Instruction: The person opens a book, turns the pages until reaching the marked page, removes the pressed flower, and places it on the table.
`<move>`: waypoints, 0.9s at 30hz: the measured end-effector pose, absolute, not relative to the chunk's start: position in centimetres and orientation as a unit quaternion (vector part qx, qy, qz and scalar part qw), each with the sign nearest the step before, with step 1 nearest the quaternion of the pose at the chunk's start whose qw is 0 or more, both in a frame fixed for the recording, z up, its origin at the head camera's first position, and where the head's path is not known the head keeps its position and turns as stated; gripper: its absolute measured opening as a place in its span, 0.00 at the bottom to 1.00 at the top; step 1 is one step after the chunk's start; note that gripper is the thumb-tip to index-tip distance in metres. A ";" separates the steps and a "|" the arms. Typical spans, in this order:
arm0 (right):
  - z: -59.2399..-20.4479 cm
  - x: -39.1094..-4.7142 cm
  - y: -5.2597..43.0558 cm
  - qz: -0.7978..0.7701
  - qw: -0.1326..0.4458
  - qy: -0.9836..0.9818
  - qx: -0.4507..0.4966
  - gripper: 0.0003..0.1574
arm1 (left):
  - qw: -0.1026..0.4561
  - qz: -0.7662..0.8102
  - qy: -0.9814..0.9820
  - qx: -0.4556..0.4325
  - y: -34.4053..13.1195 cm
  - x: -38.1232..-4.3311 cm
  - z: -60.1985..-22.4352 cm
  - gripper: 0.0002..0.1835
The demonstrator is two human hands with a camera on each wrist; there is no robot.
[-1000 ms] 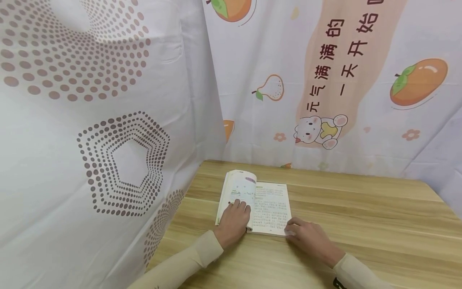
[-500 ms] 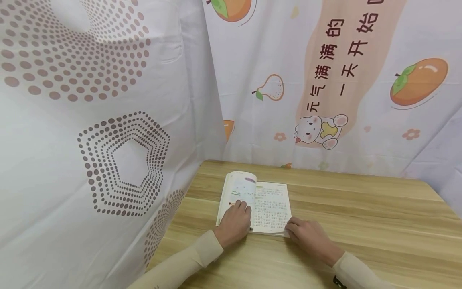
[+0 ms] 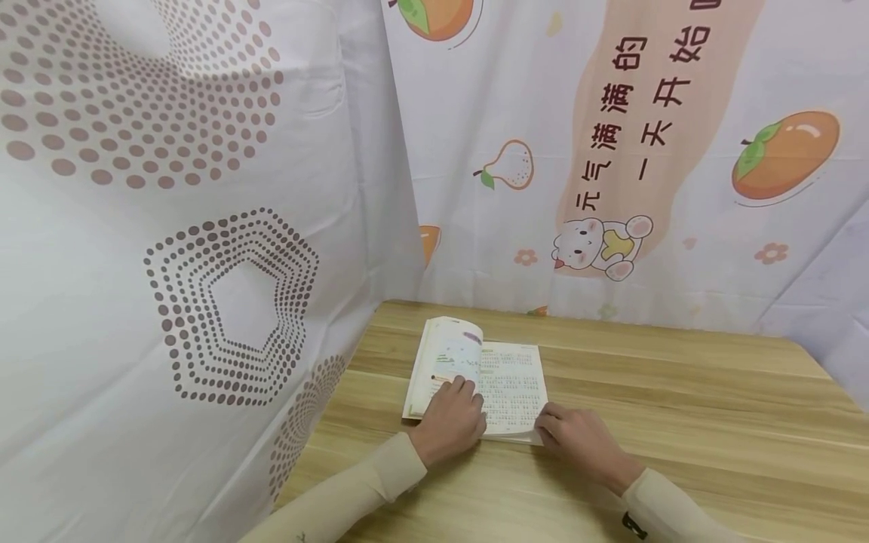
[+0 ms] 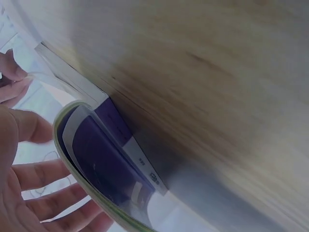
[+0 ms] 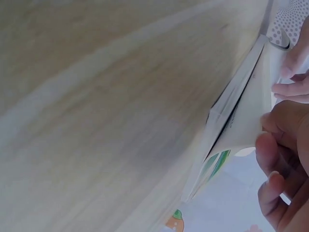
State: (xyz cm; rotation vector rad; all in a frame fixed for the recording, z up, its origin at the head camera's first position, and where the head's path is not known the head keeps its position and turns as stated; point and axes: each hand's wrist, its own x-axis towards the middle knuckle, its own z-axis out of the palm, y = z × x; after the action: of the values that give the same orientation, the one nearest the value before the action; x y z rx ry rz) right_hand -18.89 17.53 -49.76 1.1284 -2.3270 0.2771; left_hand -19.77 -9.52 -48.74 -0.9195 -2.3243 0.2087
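Note:
An open book (image 3: 451, 351) lies on the wooden table, its left-side pages arching up toward the spine. My left hand (image 3: 448, 421) rests on the lower part of those pages; in the left wrist view its fingers (image 4: 50, 203) spread over the curved leaves. At the lower right corner, my right hand (image 3: 582, 443) pinches the edge of the printed right page (image 3: 511, 385) between thumb and finger. From the right wrist, that page (image 5: 253, 111) is seen raised off the pages under it. The palm of the right hand is hidden in the head view.
The wooden table (image 3: 679, 407) extends to the right of the book. A white dotted curtain (image 3: 244, 302) hangs along its left side, and a fruit-patterned curtain (image 3: 489, 249) hangs behind it.
My left hand has shifted slightly right, toward the spine. The lower corner of the right page has lifted in my right hand, which has barely moved.

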 end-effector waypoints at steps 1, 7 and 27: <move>-49.7 -18.9 17.6 0.103 0.265 -0.863 0.417 0.09 | 0.310 0.077 -0.882 -0.346 -9.4 -19.8 -48.8 0.18; -49.4 -19.1 17.7 0.125 0.266 -0.864 0.407 0.11 | 0.296 0.098 -0.892 -0.328 -8.8 -19.7 -49.1 0.31; -47.4 -19.0 16.5 0.221 0.361 -0.800 0.425 0.20 | 0.252 0.130 -0.911 -0.299 -7.7 -20.0 -49.2 0.11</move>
State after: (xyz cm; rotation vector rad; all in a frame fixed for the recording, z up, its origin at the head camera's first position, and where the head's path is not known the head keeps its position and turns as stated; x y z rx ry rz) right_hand -19.03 16.51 -47.38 1.0953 -2.0608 0.5701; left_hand -19.95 -7.71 -49.17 -0.8141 -2.4771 0.3549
